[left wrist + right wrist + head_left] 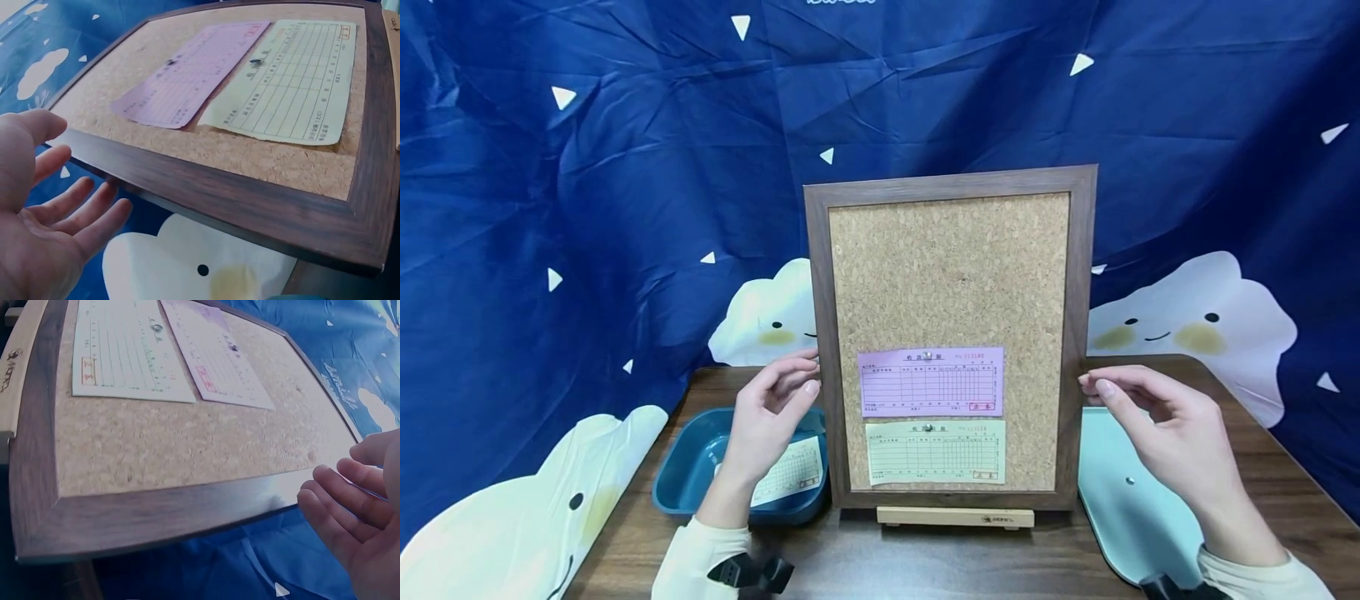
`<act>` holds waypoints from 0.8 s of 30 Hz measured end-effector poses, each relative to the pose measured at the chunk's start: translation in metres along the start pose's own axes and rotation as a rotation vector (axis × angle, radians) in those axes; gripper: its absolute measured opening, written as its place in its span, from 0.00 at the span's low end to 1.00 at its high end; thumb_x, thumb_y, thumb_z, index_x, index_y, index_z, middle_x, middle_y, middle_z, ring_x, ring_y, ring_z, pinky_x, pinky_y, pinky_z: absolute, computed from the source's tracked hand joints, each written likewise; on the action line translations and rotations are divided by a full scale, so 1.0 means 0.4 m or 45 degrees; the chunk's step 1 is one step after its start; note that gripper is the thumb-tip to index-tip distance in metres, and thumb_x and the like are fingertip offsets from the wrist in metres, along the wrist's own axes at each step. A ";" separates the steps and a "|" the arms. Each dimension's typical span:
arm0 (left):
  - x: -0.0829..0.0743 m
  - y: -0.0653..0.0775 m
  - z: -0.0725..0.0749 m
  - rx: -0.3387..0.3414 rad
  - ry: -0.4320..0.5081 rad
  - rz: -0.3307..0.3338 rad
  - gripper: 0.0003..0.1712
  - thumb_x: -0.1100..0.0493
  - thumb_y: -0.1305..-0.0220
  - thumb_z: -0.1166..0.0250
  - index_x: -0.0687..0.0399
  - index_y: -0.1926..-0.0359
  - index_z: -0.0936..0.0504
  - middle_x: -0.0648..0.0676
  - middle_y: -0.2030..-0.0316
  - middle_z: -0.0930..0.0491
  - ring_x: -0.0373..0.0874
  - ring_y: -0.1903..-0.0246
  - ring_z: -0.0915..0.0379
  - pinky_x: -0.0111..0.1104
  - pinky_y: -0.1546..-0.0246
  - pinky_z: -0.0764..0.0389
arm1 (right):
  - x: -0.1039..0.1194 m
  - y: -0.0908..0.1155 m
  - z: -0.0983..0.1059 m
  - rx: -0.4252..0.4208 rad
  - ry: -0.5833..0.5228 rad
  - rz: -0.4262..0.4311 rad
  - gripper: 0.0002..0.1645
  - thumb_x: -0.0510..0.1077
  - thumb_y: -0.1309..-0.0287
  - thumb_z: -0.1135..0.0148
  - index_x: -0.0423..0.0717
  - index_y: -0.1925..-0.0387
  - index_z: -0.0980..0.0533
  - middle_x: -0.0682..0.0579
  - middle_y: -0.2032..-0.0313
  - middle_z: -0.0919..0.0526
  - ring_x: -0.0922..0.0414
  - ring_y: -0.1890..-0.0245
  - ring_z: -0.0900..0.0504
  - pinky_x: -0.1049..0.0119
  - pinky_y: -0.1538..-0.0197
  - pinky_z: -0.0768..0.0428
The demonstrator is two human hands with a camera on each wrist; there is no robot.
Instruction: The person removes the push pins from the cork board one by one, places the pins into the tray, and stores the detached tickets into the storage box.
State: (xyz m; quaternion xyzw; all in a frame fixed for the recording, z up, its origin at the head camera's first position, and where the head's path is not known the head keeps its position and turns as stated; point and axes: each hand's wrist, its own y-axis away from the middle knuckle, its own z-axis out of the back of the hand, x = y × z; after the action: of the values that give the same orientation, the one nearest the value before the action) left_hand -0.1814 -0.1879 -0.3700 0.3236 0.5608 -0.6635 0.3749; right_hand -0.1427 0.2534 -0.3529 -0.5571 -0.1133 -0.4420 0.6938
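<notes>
A cork board (955,275) in a dark brown wooden frame stands upright on a small wooden stand (955,517). Low on the cork, a purple paper form (932,387) is pinned above a pale green form (936,458), each with a pin at its top. My left hand (778,412) is beside the frame's left edge, its fingers loosely bent and the thumb apart from the frame in the left wrist view. At the right edge my right hand (1165,433) has relaxed fingers with nothing in them. Whether any fingertips touch the frame I cannot tell.
Left of the board, partly behind my left arm, a blue plastic basin (681,475) holds a pale printed form (793,471). A light turquoise board (1131,508) lies on the wooden table (820,558) at the right. Behind hangs a blue curtain (662,167) with clouds.
</notes>
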 end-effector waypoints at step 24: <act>-0.023 -0.024 -0.033 0.071 -0.089 0.075 0.18 0.65 0.26 0.33 0.63 0.38 0.18 0.63 0.22 0.34 0.65 0.28 0.27 0.61 0.30 0.25 | 0.034 -0.032 -0.061 0.072 -0.075 0.147 0.16 0.20 0.37 0.35 0.37 0.55 0.13 0.67 0.58 0.09 0.72 0.59 0.10 0.82 0.54 0.16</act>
State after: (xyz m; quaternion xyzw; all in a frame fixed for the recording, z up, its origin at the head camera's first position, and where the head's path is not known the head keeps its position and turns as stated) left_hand -0.1848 -0.1729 -0.3596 0.3267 0.5190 -0.6784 0.4044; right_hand -0.1523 0.2257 -0.3442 -0.5557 -0.1139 -0.3811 0.7300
